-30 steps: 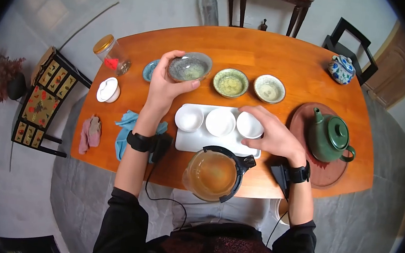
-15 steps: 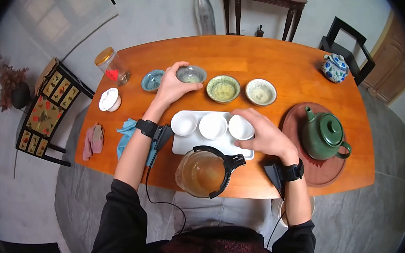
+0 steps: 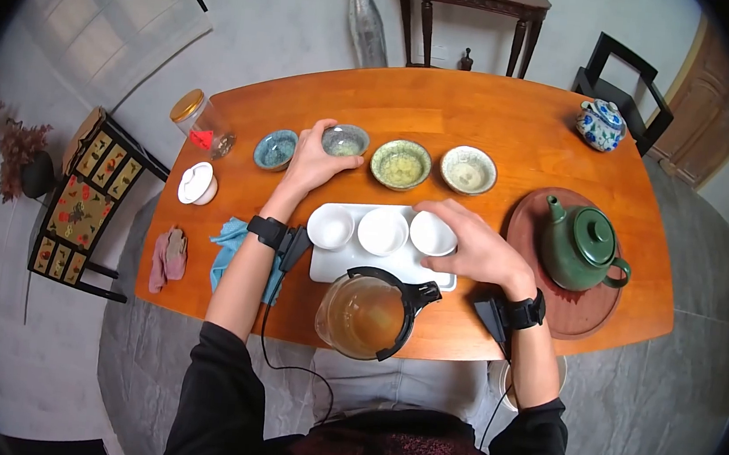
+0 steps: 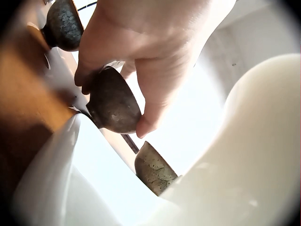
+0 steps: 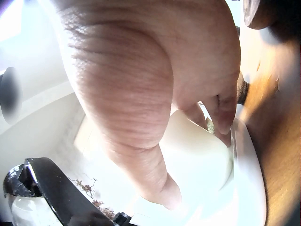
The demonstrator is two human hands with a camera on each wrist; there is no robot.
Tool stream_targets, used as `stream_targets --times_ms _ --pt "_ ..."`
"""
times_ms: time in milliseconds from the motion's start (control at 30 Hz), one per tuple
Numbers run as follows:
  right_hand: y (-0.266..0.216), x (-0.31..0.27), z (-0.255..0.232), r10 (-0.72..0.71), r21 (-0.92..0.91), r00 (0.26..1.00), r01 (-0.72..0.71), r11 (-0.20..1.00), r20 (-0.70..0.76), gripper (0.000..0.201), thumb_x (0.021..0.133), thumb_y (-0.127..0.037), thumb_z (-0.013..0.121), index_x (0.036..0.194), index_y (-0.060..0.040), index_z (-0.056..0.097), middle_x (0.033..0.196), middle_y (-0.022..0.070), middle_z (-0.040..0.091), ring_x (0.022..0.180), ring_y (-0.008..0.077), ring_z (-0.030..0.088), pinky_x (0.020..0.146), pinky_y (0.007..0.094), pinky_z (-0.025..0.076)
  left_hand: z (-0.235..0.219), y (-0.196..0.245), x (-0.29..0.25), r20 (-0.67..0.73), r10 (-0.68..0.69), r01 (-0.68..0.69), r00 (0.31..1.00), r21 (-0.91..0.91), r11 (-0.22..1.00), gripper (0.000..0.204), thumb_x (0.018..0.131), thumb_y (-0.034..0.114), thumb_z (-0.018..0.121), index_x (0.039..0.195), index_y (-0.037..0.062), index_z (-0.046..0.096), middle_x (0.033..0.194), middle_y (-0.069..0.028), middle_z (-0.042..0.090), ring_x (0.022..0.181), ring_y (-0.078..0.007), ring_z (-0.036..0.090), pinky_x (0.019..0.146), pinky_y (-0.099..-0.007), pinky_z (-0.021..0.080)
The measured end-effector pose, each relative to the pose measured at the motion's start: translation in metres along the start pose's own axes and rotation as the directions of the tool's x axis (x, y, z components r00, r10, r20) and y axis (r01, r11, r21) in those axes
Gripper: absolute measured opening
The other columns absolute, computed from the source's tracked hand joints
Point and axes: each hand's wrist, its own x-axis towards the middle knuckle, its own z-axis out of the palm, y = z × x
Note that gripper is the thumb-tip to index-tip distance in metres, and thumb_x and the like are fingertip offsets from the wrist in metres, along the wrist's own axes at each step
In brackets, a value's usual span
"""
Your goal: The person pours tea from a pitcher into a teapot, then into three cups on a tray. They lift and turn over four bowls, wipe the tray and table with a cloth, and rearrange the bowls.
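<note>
The left grip [image 3: 316, 163] curves thumb and fingers around a grey bowl [image 3: 346, 140], in the far row between a blue bowl [image 3: 275, 150] and a crackle-glazed green bowl [image 3: 401, 164]. The right grip [image 3: 478, 249], parted to cup width, holds the rightmost smooth white cup [image 3: 432, 236] on a rectangular tray [image 3: 324, 267]. A see-through pitcher [image 3: 355, 321] stands by the near edge. Glossy wooden surface [image 3: 481, 107] runs beyond the bowls to a curved far edge; right sits a rounded green teapot [image 3: 575, 248].
</note>
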Motion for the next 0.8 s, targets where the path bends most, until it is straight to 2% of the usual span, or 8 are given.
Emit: stream_targets --times_ms 133,200,400,533,600,633,700,800 --pt "0.0 0.0 0.0 -0.004 -0.007 1.0 0.004 1.0 -0.002 0.064 0.068 -0.012 0.078 0.126 -0.0061 0.052 0.115 0.0169 0.057 0.111 0.0346 0.056 0.095 0.0386 0.045 -0.004 0.0 -0.001 0.033 0.015 -0.017 0.999 0.039 0.999 0.091 0.062 0.039 0.085 0.134 -0.0003 0.047 0.13 -0.0261 0.05 0.123 -0.0365 0.049 0.104 -0.0404 0.041" --pt "0.0 0.0 0.0 -0.001 -0.005 1.0 0.001 1.0 0.0 0.064 0.069 -0.012 0.078 0.126 -0.0061 0.052 0.115 0.0168 0.057 0.111 0.0345 0.056 0.095 0.0385 0.045 -0.005 0.001 -0.002 0.049 0.022 -0.025 0.999 0.071 0.997 0.089 0.065 0.032 0.085 0.138 0.0009 0.043 0.135 -0.0249 0.048 0.126 -0.0327 0.049 0.105 -0.038 0.04" --pt "-0.001 -0.001 -0.001 0.002 -0.007 1.0 -0.002 1.0 0.0 0.063 0.069 -0.012 0.077 0.127 -0.006 0.052 0.115 0.0168 0.057 0.111 0.0343 0.056 0.095 0.0382 0.045 -0.013 0.012 -0.011 0.019 0.114 -0.115 0.993 0.233 0.966 0.09 0.07 0.037 0.08 0.142 0.0007 0.04 0.141 -0.0297 0.04 0.133 -0.0394 0.04 0.11 -0.0408 0.035" --pt "-0.003 0.0 0.0 0.016 -0.011 1.0 -0.016 1.0 0.0 0.062 0.069 -0.012 0.076 0.126 -0.0057 0.052 0.115 0.0167 0.057 0.111 0.0339 0.056 0.095 0.0379 0.045 -0.025 0.034 -0.019 0.007 0.139 -0.136 0.99 0.253 0.958 0.086 0.073 0.039 0.078 0.141 0.0017 0.042 0.144 -0.0286 0.037 0.135 -0.0377 0.039 0.109 -0.0403 0.035" --pt "-0.002 0.0 0.0 0.019 -0.013 1.0 -0.019 1.0 0.001 0.062 0.069 -0.011 0.076 0.126 -0.0056 0.052 0.115 0.0166 0.057 0.111 0.0339 0.056 0.095 0.0378 0.045 -0.03 0.043 -0.021 0.155 0.244 -0.266 0.957 0.145 0.953 0.082 0.074 0.04 0.077 0.139 0.0031 0.045 0.143 -0.0251 0.042 0.132 -0.036 0.043 0.108 -0.0396 0.037" --pt "-0.002 0.0 0.0 0.018 -0.014 1.0 -0.018 1.0 0.0 0.061 0.069 -0.011 0.075 0.126 -0.0054 0.053 0.115 0.0166 0.057 0.111 0.0338 0.056 0.095 0.0377 0.045 -0.034 0.05 -0.024 0.155 0.24 -0.262 0.958 0.139 0.955 0.082 0.074 0.04 0.077 0.139 0.0031 0.045 0.143 -0.0251 0.042 0.132 -0.036 0.043 0.108 -0.0396 0.037" --pt "-0.004 0.0 -0.001 0.029 -0.01 1.0 -0.029 1.0 0.006 0.061 0.069 -0.01 0.075 0.126 -0.0053 0.053 0.115 0.0166 0.057 0.11 0.0339 0.056 0.095 0.0377 0.045 -0.042 0.065 -0.032 0.433 0.264 -0.313 0.862 0.045 0.949 0.078 0.075 0.04 0.077 0.138 0.0045 0.048 0.139 -0.0213 0.047 0.129 -0.0343 0.047 0.106 -0.0388 0.039" --pt "-0.005 0.0 -0.001 0.032 -0.009 0.999 -0.032 0.999 0.007 0.061 0.069 -0.01 0.075 0.126 -0.0052 0.053 0.115 0.0166 0.057 0.11 0.0341 0.056 0.095 0.0377 0.045 -0.044 0.069 -0.039 0.476 0.284 -0.336 0.832 0.024 0.942 0.074 0.076 0.036 0.077 0.137 0.0047 0.048 0.135 -0.0195 0.051 0.125 -0.0326 0.05 0.105 -0.0375 0.04"
